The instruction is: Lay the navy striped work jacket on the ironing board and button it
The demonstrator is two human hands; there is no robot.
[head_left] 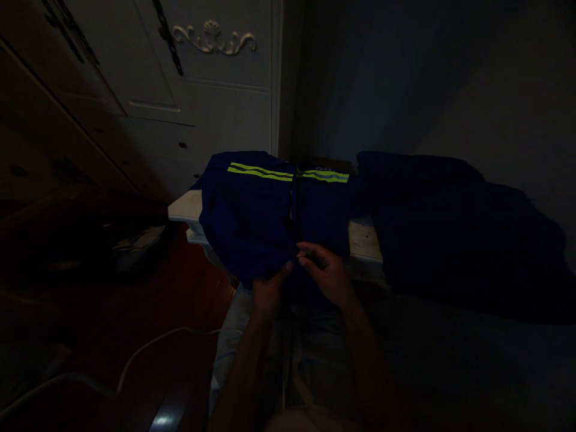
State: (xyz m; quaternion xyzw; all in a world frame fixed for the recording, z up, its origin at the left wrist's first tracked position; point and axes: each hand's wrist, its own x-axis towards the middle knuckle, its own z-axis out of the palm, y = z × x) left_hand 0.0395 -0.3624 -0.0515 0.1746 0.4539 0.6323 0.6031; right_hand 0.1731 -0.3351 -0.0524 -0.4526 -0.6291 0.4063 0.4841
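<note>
A dark blue work jacket (252, 216) with yellow-green reflective stripes is spread over a pale wooden bench (364, 240), its front edge hanging toward me. At that near edge, my left hand (269, 291) is closed on the cloth, thumb on top and fingers hidden under it. Just to the right, my right hand (326, 270) has its thumb and forefinger pinched together close to the jacket's front opening. Whatever lies between those fingertips is too small and dark to make out.
More dark blue cloth (459, 240) is heaped at the right of the bench. A white cabinet (229, 114) with carved trim stands behind on the left. A pale cable (148, 345) crosses the reddish floor (180, 306). The room is very dim.
</note>
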